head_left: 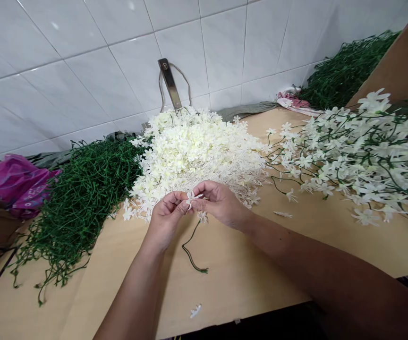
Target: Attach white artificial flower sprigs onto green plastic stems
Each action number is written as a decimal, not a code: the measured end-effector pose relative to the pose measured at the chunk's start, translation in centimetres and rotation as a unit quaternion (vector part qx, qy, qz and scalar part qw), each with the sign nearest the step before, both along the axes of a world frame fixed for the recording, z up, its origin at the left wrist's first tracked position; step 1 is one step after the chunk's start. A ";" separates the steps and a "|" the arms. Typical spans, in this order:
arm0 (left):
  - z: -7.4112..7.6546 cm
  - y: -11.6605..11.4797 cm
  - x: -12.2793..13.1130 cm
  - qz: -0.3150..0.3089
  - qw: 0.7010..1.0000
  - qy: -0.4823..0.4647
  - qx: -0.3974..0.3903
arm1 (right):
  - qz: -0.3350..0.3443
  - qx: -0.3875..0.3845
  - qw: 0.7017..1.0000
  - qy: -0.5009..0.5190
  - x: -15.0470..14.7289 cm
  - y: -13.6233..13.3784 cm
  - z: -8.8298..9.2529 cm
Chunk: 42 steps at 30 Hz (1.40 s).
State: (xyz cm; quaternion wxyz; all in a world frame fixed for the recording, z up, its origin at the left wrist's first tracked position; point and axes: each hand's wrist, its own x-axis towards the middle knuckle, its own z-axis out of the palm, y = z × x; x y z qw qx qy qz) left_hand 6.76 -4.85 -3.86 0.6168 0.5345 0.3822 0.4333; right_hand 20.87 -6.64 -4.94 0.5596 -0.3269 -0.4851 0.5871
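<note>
My left hand [168,215] and my right hand [220,205] meet in front of the flower heap, both with fingers pinched on one small white artificial flower [191,199]. Just below the fingers hangs or lies another white blossom [203,217] on a curved green stem [186,248]; I cannot tell whether it joins the held flower. Behind my hands rises a big pile of loose white flower heads [197,146], with thin white stamens [225,174] heaped along its front.
Green plastic stems [90,174] are heaped at left, beside a magenta bag [20,184]. Stemmed white flowers [360,160] lie at right, before more green stems [345,71] and a cardboard flap [398,61]. A strap-like metal piece [170,85] leans on the tiled wall. White scraps [196,310] dot the tabletop.
</note>
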 end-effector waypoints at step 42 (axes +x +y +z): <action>0.2 -0.2 0.4 0.015 0.987 0.134 0.088 | -0.078 -0.016 0.995 -0.060 0.2 0.5 -0.4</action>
